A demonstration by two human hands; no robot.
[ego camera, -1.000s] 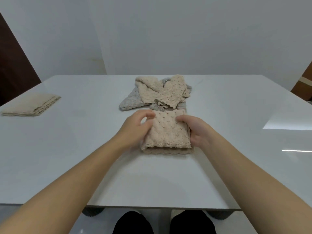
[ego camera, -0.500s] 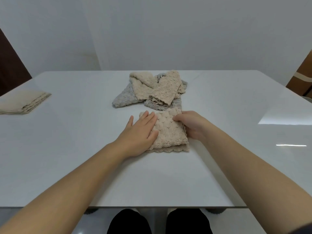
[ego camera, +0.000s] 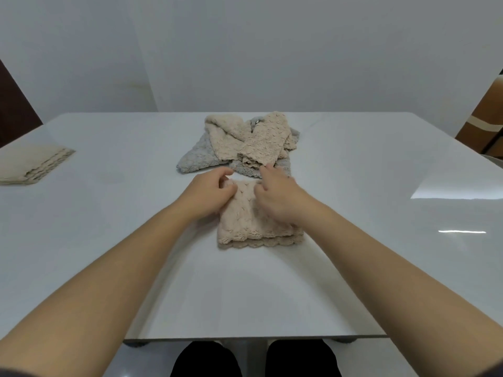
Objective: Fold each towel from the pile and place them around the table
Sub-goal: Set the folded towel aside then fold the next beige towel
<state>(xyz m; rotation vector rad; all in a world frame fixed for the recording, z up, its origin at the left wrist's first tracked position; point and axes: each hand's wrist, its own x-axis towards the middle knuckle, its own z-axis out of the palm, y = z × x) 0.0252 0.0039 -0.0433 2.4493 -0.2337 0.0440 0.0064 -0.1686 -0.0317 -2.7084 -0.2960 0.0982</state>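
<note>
The white bench (ego camera: 353, 268) stretches wide to the right of the towels and toward its near edge. The pile (ego camera: 245, 142) of beige and grey towels lies at the centre, nearer the far edge. Just in front of it, the folded beige towel (ego camera: 258, 221) lies flat, with its scalloped edges facing the person. A second folded towel (ego camera: 30, 164) sits at the left edge, well apart. Both hands meet on the beige towel's far end. The left grip (ego camera: 209, 194) is curled, pinching the far left corner. The right grip (ego camera: 277, 197) is curled round the far right edge, thumb pressed into the cloth.
</note>
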